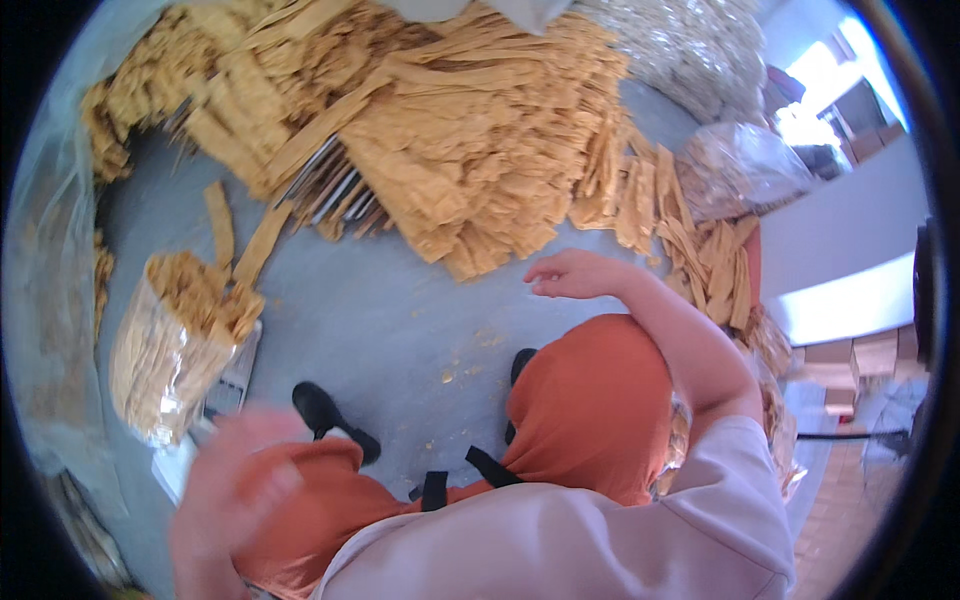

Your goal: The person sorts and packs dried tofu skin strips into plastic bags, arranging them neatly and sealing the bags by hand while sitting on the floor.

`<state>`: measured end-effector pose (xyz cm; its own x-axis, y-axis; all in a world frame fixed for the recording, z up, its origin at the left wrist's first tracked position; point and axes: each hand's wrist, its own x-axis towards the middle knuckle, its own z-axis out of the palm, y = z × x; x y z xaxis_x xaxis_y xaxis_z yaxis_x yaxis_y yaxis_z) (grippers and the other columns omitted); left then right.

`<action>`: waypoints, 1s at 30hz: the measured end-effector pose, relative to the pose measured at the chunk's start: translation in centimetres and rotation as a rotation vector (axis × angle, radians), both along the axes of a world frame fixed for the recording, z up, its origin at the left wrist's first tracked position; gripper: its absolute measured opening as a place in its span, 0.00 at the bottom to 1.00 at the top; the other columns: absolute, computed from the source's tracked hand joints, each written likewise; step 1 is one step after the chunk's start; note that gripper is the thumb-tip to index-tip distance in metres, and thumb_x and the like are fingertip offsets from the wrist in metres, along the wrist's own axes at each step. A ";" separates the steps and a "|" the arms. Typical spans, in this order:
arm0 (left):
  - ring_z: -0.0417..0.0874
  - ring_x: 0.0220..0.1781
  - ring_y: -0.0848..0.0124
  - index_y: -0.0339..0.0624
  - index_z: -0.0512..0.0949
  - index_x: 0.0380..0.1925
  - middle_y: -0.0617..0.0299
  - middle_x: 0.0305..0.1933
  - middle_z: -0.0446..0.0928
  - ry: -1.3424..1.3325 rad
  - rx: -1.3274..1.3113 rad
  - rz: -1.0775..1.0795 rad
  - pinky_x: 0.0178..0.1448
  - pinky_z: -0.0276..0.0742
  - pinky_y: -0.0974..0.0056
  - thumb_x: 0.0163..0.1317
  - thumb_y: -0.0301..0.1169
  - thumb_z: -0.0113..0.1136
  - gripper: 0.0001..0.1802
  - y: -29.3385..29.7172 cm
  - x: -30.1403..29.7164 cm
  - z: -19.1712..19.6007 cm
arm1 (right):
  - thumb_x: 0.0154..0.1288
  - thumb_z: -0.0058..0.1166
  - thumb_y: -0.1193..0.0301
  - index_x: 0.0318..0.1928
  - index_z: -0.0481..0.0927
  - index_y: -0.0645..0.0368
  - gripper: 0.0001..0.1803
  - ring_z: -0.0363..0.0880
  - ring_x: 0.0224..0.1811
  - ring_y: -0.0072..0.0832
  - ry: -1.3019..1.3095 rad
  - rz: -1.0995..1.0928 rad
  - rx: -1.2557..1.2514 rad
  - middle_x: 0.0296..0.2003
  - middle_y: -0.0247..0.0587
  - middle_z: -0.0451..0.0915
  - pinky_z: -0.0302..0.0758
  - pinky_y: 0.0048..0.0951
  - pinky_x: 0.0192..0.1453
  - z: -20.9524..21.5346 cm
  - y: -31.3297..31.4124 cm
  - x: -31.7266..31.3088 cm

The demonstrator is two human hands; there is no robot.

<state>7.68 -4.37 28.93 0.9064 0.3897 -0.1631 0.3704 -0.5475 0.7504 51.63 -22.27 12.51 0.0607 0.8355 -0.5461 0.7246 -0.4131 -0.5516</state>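
My right hand [568, 273] hangs above the grey floor, fingers loosely curled and apart, holding nothing, just below the edge of a big heap of tan dried strips [450, 130]. My left hand [238, 468] is blurred at the lower left, fingers spread, empty, close to a clear bag [170, 345] packed with the same tan strips standing upright. The bag rests on a small scale [232, 380]. My knees in orange trousers [590, 400] fill the lower middle.
Loose strips [705, 260] trail along the right of the heap. Clear plastic bags [740, 165] lie at the upper right, plastic sheeting [50, 300] along the left. Black shoes [320, 410] stand on the grey floor [400, 310]. Cardboard boxes [860, 355] sit at the right.
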 end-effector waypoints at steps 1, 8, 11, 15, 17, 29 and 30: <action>0.78 0.53 0.63 0.40 0.74 0.54 0.55 0.50 0.77 -0.011 0.083 -0.304 0.59 0.72 0.62 0.64 0.31 0.55 0.18 -1.0 1.1 1.4 | 0.65 0.52 0.57 0.56 0.76 0.56 0.23 0.80 0.48 0.39 0.018 -0.030 -0.019 0.47 0.46 0.81 0.75 0.37 0.53 -0.9 0.7 0.3; 0.77 0.55 0.57 0.42 0.72 0.57 0.53 0.54 0.77 0.402 0.074 -0.208 0.58 0.74 0.57 0.65 0.40 0.56 0.23 -1.6 5.3 -4.5 | 0.66 0.50 0.55 0.59 0.73 0.54 0.25 0.80 0.48 0.40 0.083 0.023 -0.135 0.46 0.46 0.82 0.74 0.38 0.53 -1.8 1.9 0.2; 0.78 0.53 0.56 0.44 0.71 0.58 0.54 0.53 0.77 0.424 0.165 -0.392 0.57 0.74 0.57 0.65 0.41 0.55 0.24 0.5 5.0 -6.1 | 0.65 0.51 0.56 0.58 0.73 0.56 0.26 0.81 0.44 0.42 0.078 0.112 -0.013 0.43 0.48 0.82 0.75 0.39 0.51 -2.0 2.4 -0.3; 0.78 0.54 0.55 0.45 0.70 0.60 0.52 0.53 0.77 0.375 -0.041 -0.378 0.57 0.74 0.57 0.66 0.44 0.54 0.26 1.3 7.8 -5.5 | 0.66 0.50 0.58 0.58 0.73 0.56 0.24 0.81 0.41 0.45 0.143 0.140 0.051 0.39 0.48 0.83 0.75 0.40 0.48 0.1 2.3 -0.9; 0.77 0.55 0.54 0.46 0.69 0.61 0.53 0.54 0.76 0.392 -0.080 -0.379 0.57 0.73 0.56 0.66 0.45 0.54 0.27 1.9 7.9 -6.1 | 0.67 0.50 0.58 0.58 0.73 0.55 0.23 0.81 0.41 0.43 0.118 0.149 0.043 0.40 0.47 0.83 0.76 0.39 0.48 0.2 2.2 -0.8; 0.70 0.66 0.56 0.49 0.69 0.64 0.50 0.64 0.70 0.761 0.070 -0.203 0.68 0.65 0.58 0.63 0.50 0.53 0.31 16.3 17.0 -16.4 | 0.65 0.53 0.62 0.57 0.74 0.54 0.22 0.81 0.43 0.45 -0.140 0.145 0.015 0.42 0.49 0.82 0.76 0.41 0.48 4.1 -0.6 -1.9; 0.72 0.65 0.54 0.49 0.70 0.62 0.49 0.63 0.72 0.574 0.102 -0.088 0.67 0.66 0.58 0.62 0.50 0.54 0.31 20.6 16.0 -20.4 | 0.64 0.54 0.63 0.57 0.74 0.54 0.21 0.80 0.43 0.45 -0.178 0.171 -0.010 0.43 0.49 0.81 0.76 0.41 0.49 6.2 0.0 -3.1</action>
<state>23.69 16.25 8.54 0.7142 0.3564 -0.6024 0.6513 -0.6538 0.3852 48.49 -22.31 18.74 0.0143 0.8365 -0.5477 0.8697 -0.2807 -0.4059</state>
